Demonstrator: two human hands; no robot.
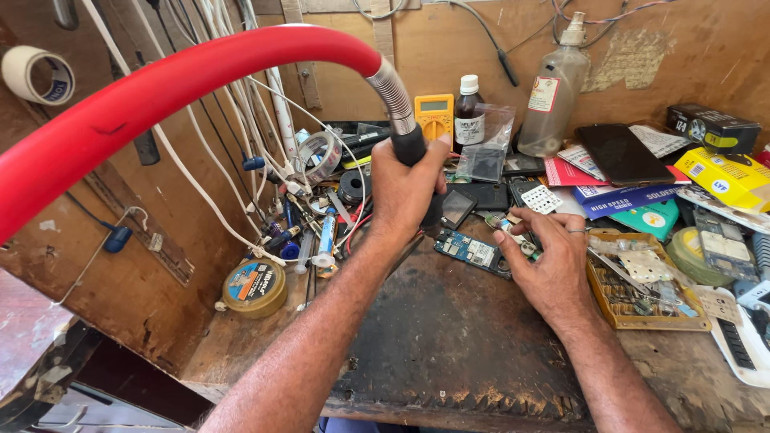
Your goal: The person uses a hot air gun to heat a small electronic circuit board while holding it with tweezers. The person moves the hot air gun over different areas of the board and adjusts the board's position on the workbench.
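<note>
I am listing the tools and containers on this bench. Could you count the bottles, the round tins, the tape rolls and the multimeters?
Bottles: 2, a clear spray bottle and a dark bottle
Round tins: 1, the solder paste tin
Tape rolls: 2, one on the wall and one among the cables
Multimeters: 1, yellow
Total: 6

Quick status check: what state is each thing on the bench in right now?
Left hand: gripping the hot-air handle, nozzle down.
Right hand: fingertips on a small part beside the circuit board.
Circuit board: flat, bare.
Dark bottle: upright, capped.
Phone: screen dark.
Parts tray: open.
</note>
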